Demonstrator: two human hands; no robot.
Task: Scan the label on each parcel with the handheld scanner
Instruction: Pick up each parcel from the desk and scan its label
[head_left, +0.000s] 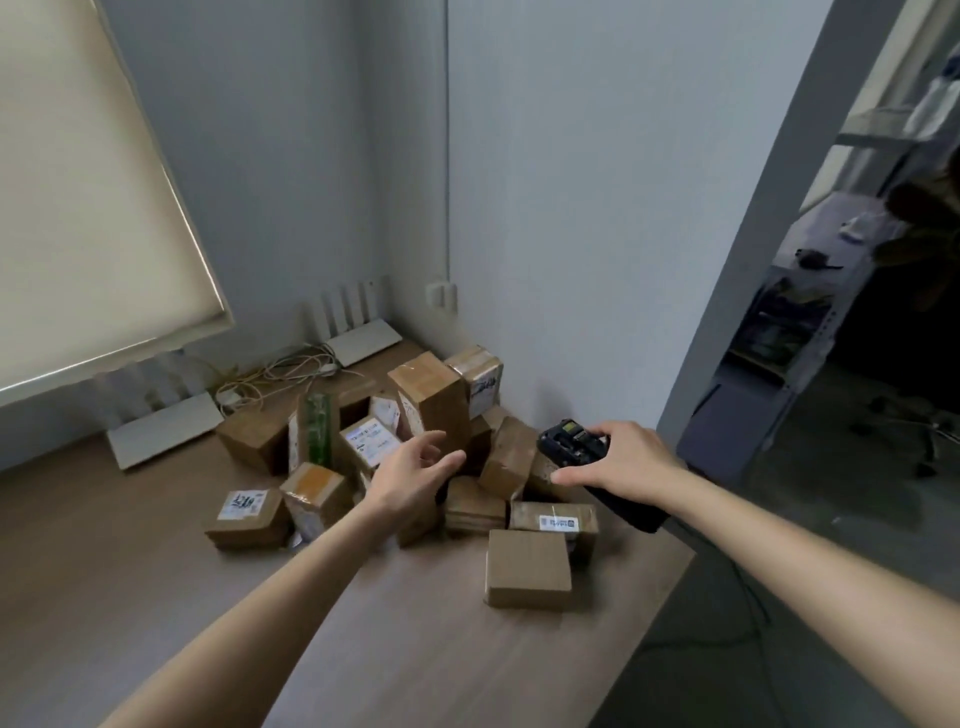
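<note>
- Here, my right hand (618, 457) is gripping the black handheld scanner (597, 470) at centre right of the frame, fingers wrapped over its body, its head pointing toward the pile.
- My left hand (415, 467) is reaching in at the centre, fingers loosely spread and holding nothing, hovering just in front of a tall upright parcel (428, 400).
- The parcels are sitting in a heap on the wooden table (130, 571), mid-frame, against the wall corner.
- One labelled parcel (371, 441) is showing its white label just left of my left hand; another (244, 517) is lying at the heap's left edge.
- A plain brown box (527, 569) is resting nearest me, below the scanner.
- White routers (161, 426) and tangled cables (280, 371) are lying behind the heap, toward the upper left, under a window blind (78, 182).
</note>
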